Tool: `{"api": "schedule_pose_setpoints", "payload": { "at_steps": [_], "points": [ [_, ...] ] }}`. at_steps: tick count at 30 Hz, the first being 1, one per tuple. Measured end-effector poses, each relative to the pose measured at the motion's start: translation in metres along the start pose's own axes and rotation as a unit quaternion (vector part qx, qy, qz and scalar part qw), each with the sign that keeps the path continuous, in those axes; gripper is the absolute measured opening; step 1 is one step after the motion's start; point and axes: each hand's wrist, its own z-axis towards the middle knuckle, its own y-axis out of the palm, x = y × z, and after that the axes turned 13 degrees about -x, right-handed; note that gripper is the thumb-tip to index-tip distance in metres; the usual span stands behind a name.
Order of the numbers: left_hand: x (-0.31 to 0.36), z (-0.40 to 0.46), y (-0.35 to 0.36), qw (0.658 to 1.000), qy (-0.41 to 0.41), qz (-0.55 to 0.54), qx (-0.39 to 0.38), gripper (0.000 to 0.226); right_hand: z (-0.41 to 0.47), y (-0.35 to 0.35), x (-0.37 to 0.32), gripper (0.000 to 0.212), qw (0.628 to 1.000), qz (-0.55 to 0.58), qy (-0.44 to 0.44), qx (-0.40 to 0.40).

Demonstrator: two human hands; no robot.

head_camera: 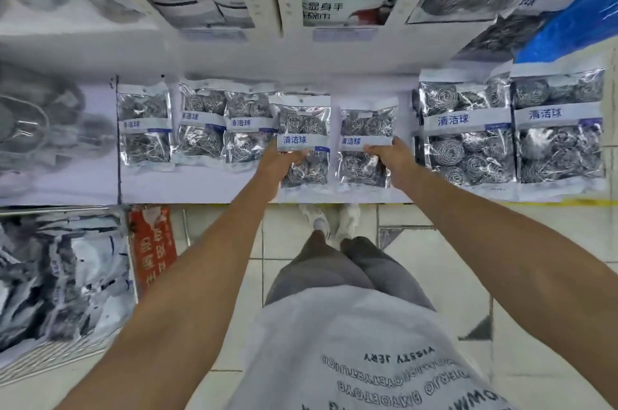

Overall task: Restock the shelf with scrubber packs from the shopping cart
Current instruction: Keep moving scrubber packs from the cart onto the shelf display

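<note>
Hands each grip one scrubber pack on the white shelf [234, 188]; left hand [279, 158] fingers curl round the left pack [302, 128], right hand [394, 158] pinches the right pack [364, 128]; both packs' long axes run 12 to 6 o'clock, hang-hole ends toward 12.

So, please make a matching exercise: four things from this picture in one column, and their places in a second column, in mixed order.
Things:
1. left hand
2. right hand
3. red sign
4. blue bag

Places:
A. upper right, above the large packs
B. below the shelf edge, at the left
C. holding the scrubber pack at the centre
D. holding the scrubber pack next to the large packs

Pairs: 1-C, 2-D, 3-B, 4-A
</note>
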Motion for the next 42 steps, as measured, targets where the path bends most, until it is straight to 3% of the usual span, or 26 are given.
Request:
{"api": "schedule_pose_setpoints", "payload": {
  "at_steps": [2,5,8,10,15,17,18,25,28,31,35,39,42],
  "points": [
    [0.009,0.015,-0.001,1.000,-0.005,0.009,0.001,0.037,0.016,0.002,-0.008,0.098,1.000,0.004,0.009,-0.003],
    [0.019,0.036,-0.006,1.000,-0.015,-0.001,0.012,0.074,0.035,0.002,-0.021,0.097,1.000,-0.003,0.024,-0.004],
    [0.025,0.049,-0.006,0.999,-0.020,0.025,0.010,0.038,0.046,0.000,-0.031,0.083,0.999,-0.005,0.043,-0.006],
    [0.028,0.055,-0.003,0.999,-0.018,0.025,0.015,0.035,0.055,-0.002,-0.031,0.078,0.998,-0.020,0.065,0.013],
    [0.015,0.073,-0.008,0.999,-0.015,0.014,0.041,0.082,0.069,-0.003,-0.028,0.082,0.996,-0.038,0.073,0.033],
    [0.000,0.091,-0.016,0.999,-0.006,0.014,0.040,0.112,0.074,-0.003,-0.027,0.070,0.996,-0.046,0.066,0.040],
    [-0.011,0.102,-0.022,0.999,0.000,0.017,0.040,0.116,0.075,-0.002,-0.027,0.063,0.996,-0.054,0.065,0.041],
    [0.008,0.070,-0.009,0.996,0.013,0.045,0.070,0.073,0.053,-0.002,-0.028,0.073,0.988,-0.141,0.009,0.060],
    [0.012,0.054,-0.009,0.994,0.017,0.071,0.081,0.064,0.029,-0.005,-0.035,0.077,0.975,-0.207,-0.034,0.069],
    [0.013,0.036,-0.011,0.991,0.028,0.106,0.080,0.065,0.002,-0.004,-0.042,0.066,0.956,-0.282,-0.072,0.036],
    [0.011,-0.003,-0.017,0.983,0.038,0.145,0.107,0.062,-0.034,0.011,-0.049,0.055,0.915,-0.381,-0.134,-0.013],
    [-0.005,-0.056,-0.025,0.974,0.072,0.157,0.144,0.052,-0.066,0.037,-0.053,0.056,0.852,-0.483,-0.188,-0.074],
    [-0.024,-0.104,-0.031,0.957,0.079,0.185,0.211,0.045,-0.095,0.059,-0.055,0.051,0.809,-0.533,-0.221,-0.110]
  ]
}}
